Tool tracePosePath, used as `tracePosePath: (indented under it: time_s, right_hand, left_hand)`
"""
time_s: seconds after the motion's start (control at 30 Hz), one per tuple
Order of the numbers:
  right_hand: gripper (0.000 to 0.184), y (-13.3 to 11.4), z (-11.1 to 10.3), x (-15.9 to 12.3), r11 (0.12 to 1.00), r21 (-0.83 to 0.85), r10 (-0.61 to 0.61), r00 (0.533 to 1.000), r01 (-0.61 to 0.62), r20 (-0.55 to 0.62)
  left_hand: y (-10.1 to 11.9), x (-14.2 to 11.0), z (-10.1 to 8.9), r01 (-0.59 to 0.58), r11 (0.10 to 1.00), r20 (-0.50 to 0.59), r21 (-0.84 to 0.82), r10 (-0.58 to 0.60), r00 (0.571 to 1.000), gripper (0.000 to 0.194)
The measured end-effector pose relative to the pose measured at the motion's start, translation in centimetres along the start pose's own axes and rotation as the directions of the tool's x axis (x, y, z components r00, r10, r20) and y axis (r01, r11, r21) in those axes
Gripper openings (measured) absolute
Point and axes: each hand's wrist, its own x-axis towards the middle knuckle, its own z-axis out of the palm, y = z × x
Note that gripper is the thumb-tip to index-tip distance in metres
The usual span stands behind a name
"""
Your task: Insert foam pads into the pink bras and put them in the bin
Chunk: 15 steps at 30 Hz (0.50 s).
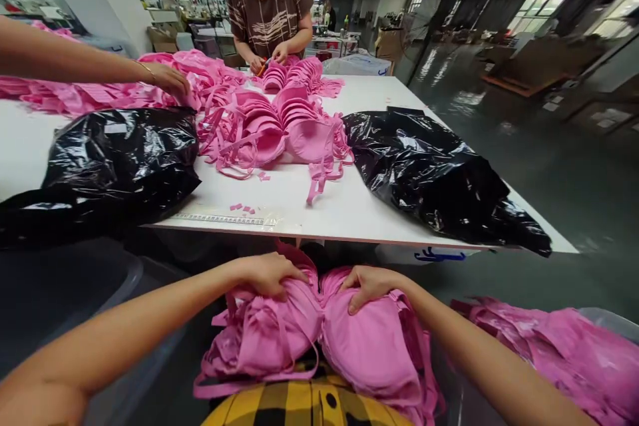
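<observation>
A stack of pink bra cups with loose straps rests on my lap, below the table's front edge. My left hand lies on the top of the stack's left half, fingers curled over the fabric. My right hand presses on the right half, fingers bent and gripping it. More nested pink bra cups sit in rows on the white table ahead.
Two black plastic bags flank the pink pile. A measuring tape runs along the table edge. Another person's hand reaches in from the left; a person in a striped shirt works at the far end. Pink fabric fills a bin at right.
</observation>
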Motion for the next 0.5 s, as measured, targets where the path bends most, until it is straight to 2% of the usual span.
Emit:
tracePosePath:
  time_s: [0.1, 0.17, 0.2, 0.23, 0.27, 0.3, 0.33, 0.37, 0.4, 0.43, 0.5]
  right_hand:
    - [0.044, -1.3, -0.6, -2.3, 0.998, -0.049, -0.027, 0.999, 0.026, -0.026]
    - [0.04, -2.6, -1.0, -5.2, 0.993, -0.111, -0.062, 0.981, 0.042, -0.186]
    - [0.035, -3.1, -1.2, -6.9, 0.988, -0.152, -0.083, 0.948, 0.037, -0.306]
    - [0.031, -3.6, -1.5, -8.7, 0.98, -0.2, -0.106, 0.893, 0.019, -0.437]
    - [0.029, -3.8, -1.9, -10.4, 0.968, -0.25, -0.126, 0.815, -0.023, -0.565]
    - [0.029, -3.9, -2.5, -11.8, 0.949, -0.303, -0.152, 0.709, -0.091, -0.688]
    - [0.029, -3.8, -3.4, -13.0, 0.916, -0.354, -0.186, 0.582, -0.19, -0.791]
    - [0.03, -3.6, -4.6, -13.7, 0.867, -0.394, -0.227, 0.46, -0.306, -0.858]
    - [0.03, -3.3, -6.0, -14.0, 0.799, -0.428, -0.275, 0.376, -0.422, -0.885]
    - [0.029, -3.0, -7.5, -13.8, 0.718, -0.461, -0.309, 0.354, -0.522, -0.883]
    - [0.025, -2.7, -10.6, -12.4, 0.646, -0.507, -0.315, 0.406, -0.57, -0.858]
  left_hand:
    - [0.4, -0.2, -0.8, 0.03, 1.0, 0.024, 0.001, -0.03, 0.999, 0.077]
    - [1.0, -1.1, -1.0, 0.021, 1.0, 0.001, 0.019, -0.021, 1.0, 0.093]
    - [1.3, -1.8, -0.9, 0.013, 1.0, -0.031, 0.019, -0.012, 0.999, 0.097]
    - [1.7, -2.5, -0.7, 0.013, 1.0, -0.078, 0.012, -0.012, 0.997, 0.097]
    - [2.0, -3.3, -0.4, 0.021, 1.0, -0.134, 0.005, -0.02, 0.991, 0.094]
    - [2.3, -4.0, -0.1, 0.025, 1.0, -0.195, -0.009, -0.026, 0.98, 0.089]
    - [2.6, -4.6, 0.1, 0.014, 0.999, -0.243, -0.036, -0.023, 0.97, 0.083]
    - [2.9, -4.9, 0.2, -0.014, 0.998, -0.279, -0.068, -0.006, 0.96, 0.078]
    - [3.2, -5.0, 0.1, -0.054, 0.993, -0.306, -0.103, 0.02, 0.952, 0.071]
    - [3.6, -4.8, -0.3, -0.094, 0.987, -0.328, -0.13, 0.046, 0.944, 0.064]
    - [4.4, -3.7, -1.4, -0.146, 0.978, -0.37, -0.146, 0.083, 0.925, 0.052]
